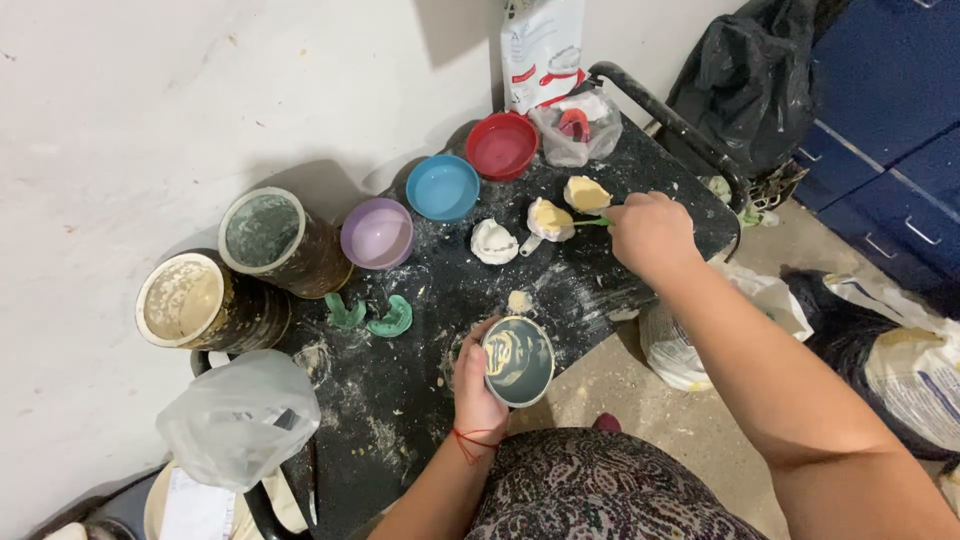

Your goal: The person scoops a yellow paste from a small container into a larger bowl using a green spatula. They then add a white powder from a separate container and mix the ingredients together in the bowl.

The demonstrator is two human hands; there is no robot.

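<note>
Dusty black table (pixel 420 330): grey bowl (pixel 518 361) streaked with yellowish paste, left hand (pixel 474 385).

open: black table (pixel 420 400) middle; blocked: tins (pixel 262 232), bowls (pixel 442 187) along wall

A makeshift plaster-casting workshop is suggested by the powder-dusted black table (pixel 420 400), coloured mixing bowls (pixel 442 187), crusted tins (pixel 262 232) and white casts (pixel 494 241).
</note>
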